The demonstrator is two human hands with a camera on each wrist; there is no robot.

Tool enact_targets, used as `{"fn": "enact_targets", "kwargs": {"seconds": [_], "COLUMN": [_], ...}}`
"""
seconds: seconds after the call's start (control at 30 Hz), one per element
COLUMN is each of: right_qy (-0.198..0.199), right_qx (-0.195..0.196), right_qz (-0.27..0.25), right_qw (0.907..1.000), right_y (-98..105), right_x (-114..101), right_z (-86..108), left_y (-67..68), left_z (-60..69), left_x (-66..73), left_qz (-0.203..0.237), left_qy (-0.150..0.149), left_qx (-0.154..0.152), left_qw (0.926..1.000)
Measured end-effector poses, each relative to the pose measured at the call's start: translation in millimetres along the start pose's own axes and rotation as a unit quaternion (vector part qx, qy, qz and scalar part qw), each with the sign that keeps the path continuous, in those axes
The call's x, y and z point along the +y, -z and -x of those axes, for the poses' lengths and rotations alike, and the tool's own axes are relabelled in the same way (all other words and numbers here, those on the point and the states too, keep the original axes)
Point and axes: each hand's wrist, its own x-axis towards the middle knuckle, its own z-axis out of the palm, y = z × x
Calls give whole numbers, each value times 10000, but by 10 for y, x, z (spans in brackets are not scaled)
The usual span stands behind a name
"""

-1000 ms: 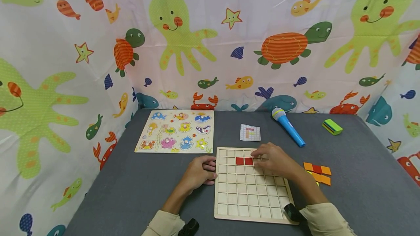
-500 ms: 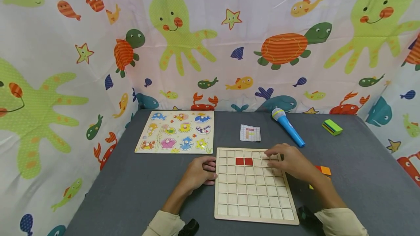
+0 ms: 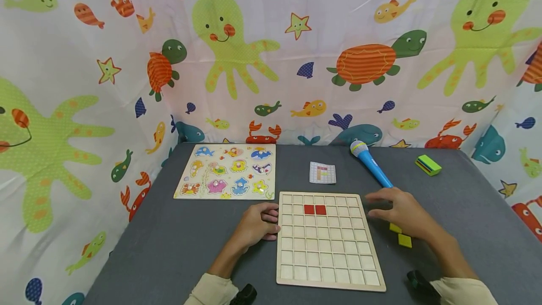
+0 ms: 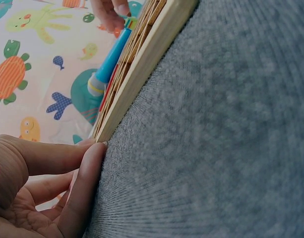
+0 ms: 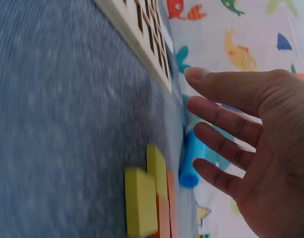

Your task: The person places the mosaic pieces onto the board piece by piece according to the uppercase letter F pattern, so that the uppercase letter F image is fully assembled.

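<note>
A wooden grid board (image 3: 326,287) lies on the grey table, with two red square tiles (image 3: 320,210) side by side in its second row from the back. My left hand (image 3: 257,222) pinches the board's left edge between thumb and fingers, seen closely in the left wrist view. Past the board's right edge, my right hand (image 3: 400,211) hovers with fingers apart, holding nothing. Beneath it lie yellow square tiles (image 3: 405,240); the head view hides the orange tiles (image 5: 163,218) behind that hand, but the right wrist view shows them beyond the yellow ones.
Behind the board lies a small printed grid card (image 3: 322,173), beside a blue toy microphone (image 3: 372,164). A sea-animal puzzle board (image 3: 224,171) is at the back left. A green block with coloured layers (image 3: 428,165) sits at the back right. Printed cloth surrounds the table.
My right hand has moved right, from the back rows of the grid board to above the loose tiles. My left hand has stayed at the board's left edge.
</note>
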Motion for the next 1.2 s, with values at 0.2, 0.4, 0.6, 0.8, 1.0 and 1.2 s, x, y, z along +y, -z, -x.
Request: {"fn": "enact_targets", "kwargs": {"seconds": [0.2, 0.4, 0.6, 0.8, 1.0, 1.2], "right_qy": [76, -225, -671, -703, -736, -752], "right_qx": [179, 152, 60, 64, 44, 53], "right_qz": [109, 196, 292, 339, 340, 402], "right_qw": [9998, 9994, 9973, 9969, 9967, 9963], "right_y": [94, 165, 212, 217, 252, 275], "right_x": [176, 321, 435, 561, 669, 725], "right_z": [99, 182, 228, 266, 296, 330], "left_y": [2, 5, 0, -9, -13, -9], "left_z": [2, 9, 5, 3, 7, 7], "left_x": [-3, 6, 12, 8, 9, 2], "left_qz": [-1, 9, -14, -45, -66, -90], "left_qy": [-10, -20, -32, -17, 3, -22], "left_qx": [-5, 5, 35, 49, 63, 53], "left_qw": [10000, 10000, 10000, 10000, 10000, 9999]}}
